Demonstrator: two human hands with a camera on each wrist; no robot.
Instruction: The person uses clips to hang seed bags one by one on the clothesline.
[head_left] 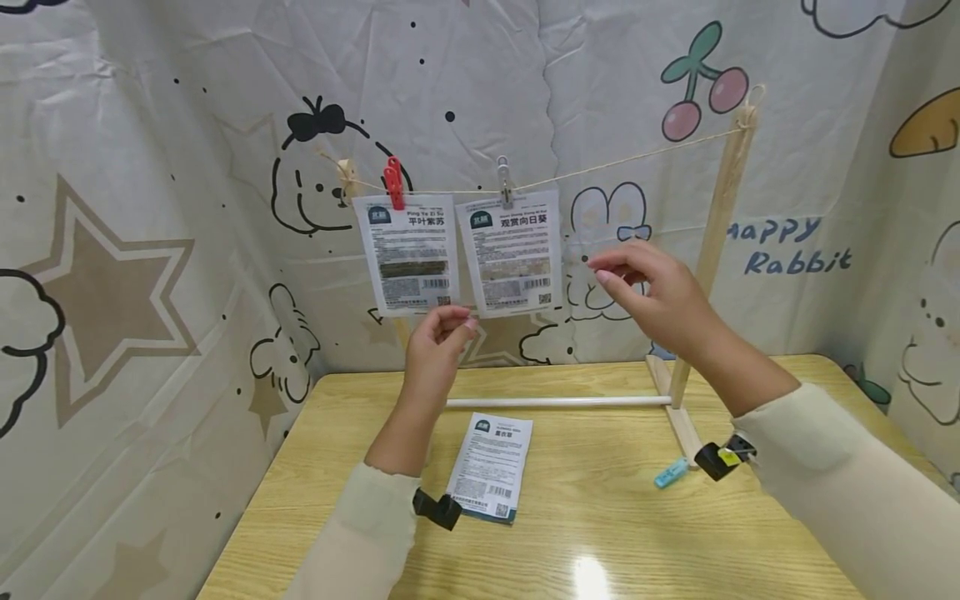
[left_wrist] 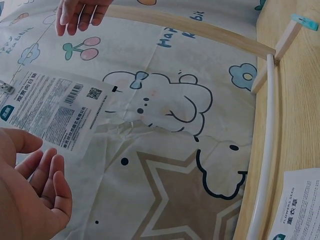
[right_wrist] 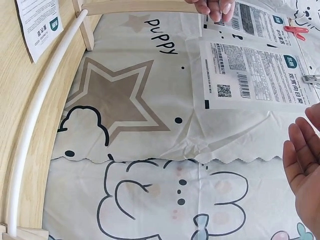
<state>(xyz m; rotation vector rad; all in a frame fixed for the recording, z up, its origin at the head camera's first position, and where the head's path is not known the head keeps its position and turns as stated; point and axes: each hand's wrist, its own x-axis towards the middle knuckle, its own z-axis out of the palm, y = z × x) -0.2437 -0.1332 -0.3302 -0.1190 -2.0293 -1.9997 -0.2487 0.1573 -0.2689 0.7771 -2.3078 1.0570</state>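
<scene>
From the head view, two seed packets hang from a string: the left packet (head_left: 411, 254) under a red peg (head_left: 393, 182), the right packet (head_left: 512, 252) under a grey peg (head_left: 506, 182). The left hand (head_left: 438, 342) hovers just below them, fingers loosely curled, holding nothing. The right hand (head_left: 651, 287) is relaxed beside the right packet, also empty. A third packet (head_left: 491, 477) lies on the table (head_left: 600, 533) near a blue peg (head_left: 671, 472).

The left wrist view shows an open palm (left_wrist: 30, 195).

The right wrist view shows straight fingers (right_wrist: 305, 160). A careless brush could probably tug a packet loose. No containers are visible.
</scene>
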